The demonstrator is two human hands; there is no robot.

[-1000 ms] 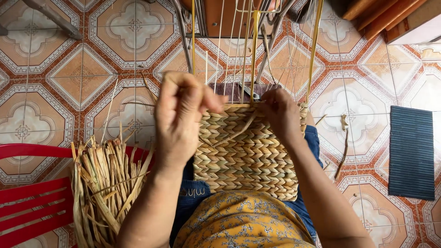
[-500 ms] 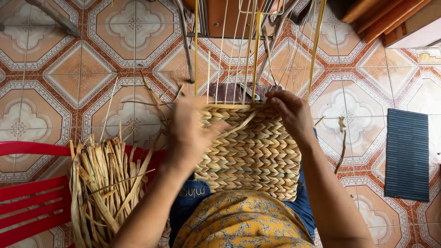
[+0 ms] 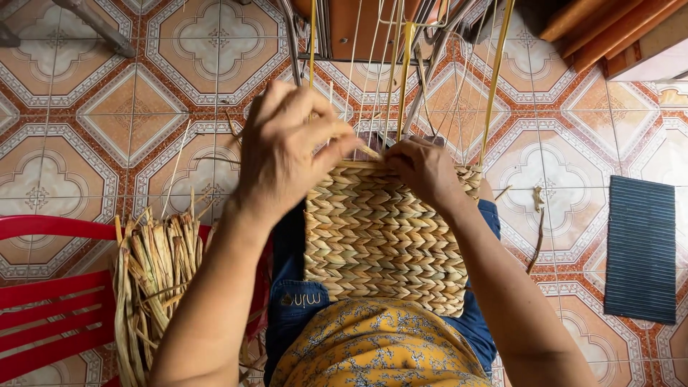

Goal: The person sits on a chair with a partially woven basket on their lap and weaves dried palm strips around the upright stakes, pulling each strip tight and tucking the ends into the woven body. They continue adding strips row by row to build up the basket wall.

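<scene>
A half-woven straw basket rests on my lap, its braided wall facing up. Thin upright stakes rise from its top edge toward the camera. My left hand hovers over the top left edge and pinches a pale straw strand between thumb and fingers. My right hand presses on the top rim right beside it, fingers curled around the same weaving strand.
A bundle of dried straw lies on a red plastic chair at my left. A dark ribbed mat lies on the patterned tile floor at the right. Wooden furniture legs stand at the top.
My left hand has moved up and to the right over the basket's top edge and now pinches the strand. The right hand has stayed at the rim.
</scene>
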